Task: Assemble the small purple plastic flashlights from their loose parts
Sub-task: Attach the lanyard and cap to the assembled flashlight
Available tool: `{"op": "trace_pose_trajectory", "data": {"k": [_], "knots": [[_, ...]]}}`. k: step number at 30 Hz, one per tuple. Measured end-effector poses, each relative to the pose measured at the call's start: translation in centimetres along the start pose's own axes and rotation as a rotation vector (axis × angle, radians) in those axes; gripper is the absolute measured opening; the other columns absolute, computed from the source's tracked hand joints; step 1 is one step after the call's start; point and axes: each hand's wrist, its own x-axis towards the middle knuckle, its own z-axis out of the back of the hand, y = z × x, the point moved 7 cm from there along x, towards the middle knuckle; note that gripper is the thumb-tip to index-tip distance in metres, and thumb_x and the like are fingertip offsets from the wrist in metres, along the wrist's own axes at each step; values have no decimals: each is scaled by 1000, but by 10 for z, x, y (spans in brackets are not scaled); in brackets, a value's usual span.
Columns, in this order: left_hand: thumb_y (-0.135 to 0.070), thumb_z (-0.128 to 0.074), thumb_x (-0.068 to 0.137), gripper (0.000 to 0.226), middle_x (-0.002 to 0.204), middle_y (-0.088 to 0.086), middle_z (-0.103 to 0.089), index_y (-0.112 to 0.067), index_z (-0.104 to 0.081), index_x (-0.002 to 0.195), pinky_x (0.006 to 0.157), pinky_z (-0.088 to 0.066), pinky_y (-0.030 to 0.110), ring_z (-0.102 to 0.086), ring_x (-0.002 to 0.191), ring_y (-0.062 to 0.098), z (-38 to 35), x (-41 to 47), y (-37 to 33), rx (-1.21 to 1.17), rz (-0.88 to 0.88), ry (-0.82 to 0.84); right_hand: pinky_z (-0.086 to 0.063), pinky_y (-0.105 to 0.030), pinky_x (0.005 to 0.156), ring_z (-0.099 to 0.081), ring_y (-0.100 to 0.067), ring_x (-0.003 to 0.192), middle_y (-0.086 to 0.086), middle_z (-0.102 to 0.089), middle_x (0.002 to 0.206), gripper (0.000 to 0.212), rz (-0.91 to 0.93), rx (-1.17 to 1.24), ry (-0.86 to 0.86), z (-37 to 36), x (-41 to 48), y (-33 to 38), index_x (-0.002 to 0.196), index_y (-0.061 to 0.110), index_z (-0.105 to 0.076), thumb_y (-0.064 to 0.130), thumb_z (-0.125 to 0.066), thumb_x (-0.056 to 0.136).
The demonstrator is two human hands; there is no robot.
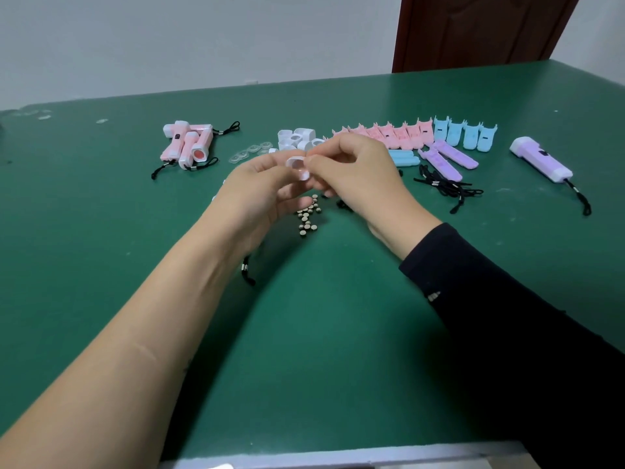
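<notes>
Both hands meet above the green table [304, 350], my left hand [257, 187] bare to the elbow and my right hand [351, 174] coming out of a black sleeve [507, 299]. Between them is a white head cap [297, 169]: my left thumb and curled fingers grip its lower part, while my right thumb and forefinger pinch at its upper rim (whether some small clear part sits between those fingertips, I cannot tell). Under my left wrist lies a black lanyard [248, 272], and just below the hands, between them, is a little heap of button cells [308, 214]. To the right of my right hand is a tangle of more lanyards [443, 187]. Just beyond that lie the loose purple shell halves [446, 159] and some blue pieces [404, 159]. Far out to the right rests a finished purple flashlight [541, 159] with its cord. Just beyond my fingertips stand spare white caps [297, 138], with clear lenses [250, 152] to their left. Well beyond my left hand lies a pile of finished pink flashlights [189, 143]. Behind my right hand runs a row of pink shells [382, 133], then blue shells [465, 133].
</notes>
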Motion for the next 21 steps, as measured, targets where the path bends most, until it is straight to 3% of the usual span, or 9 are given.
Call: {"op": "trace_pose_trajectory", "data": {"k": [3,8,14,21], "knots": [[3,-51,94,18,85,3,-68,-9,-64,97,61,-55,20,-68,70,7,15,2,-3,5,-5,-71,-54,-22,61,-62,-6,56,3,-64,75,7,-156,176,46,-2,0,-8,83,16,-67,17,-63,88],[-4,-54,97,18,78,-3,-70,-15,-67,101,62,-55,20,-68,70,6,19,0,-13,139,-67,-24,-57,-28,70,-66,-14,65,-5,-64,88,19,-292,350,136,-9,-4,-17,108,10,-64,20,-62,92],[-9,-57,96,17,78,-4,-71,-17,-71,101,58,-52,17,-67,68,5,15,-5,-22,356,-154,-15,-56,-25,66,-67,-13,68,0,-72,76,15,-365,402,278,-20,-10,-22,88,23,-70,36,-64,90],[-20,-59,94,21,87,-24,-70,-33,-73,102,58,-45,9,-60,64,-4,14,-10,-34,618,-298,-107,-54,-19,55,-70,-10,64,0,-74,77,11,-511,615,294,-33,-15,-28,85,19,-68,28,-66,89]]}}
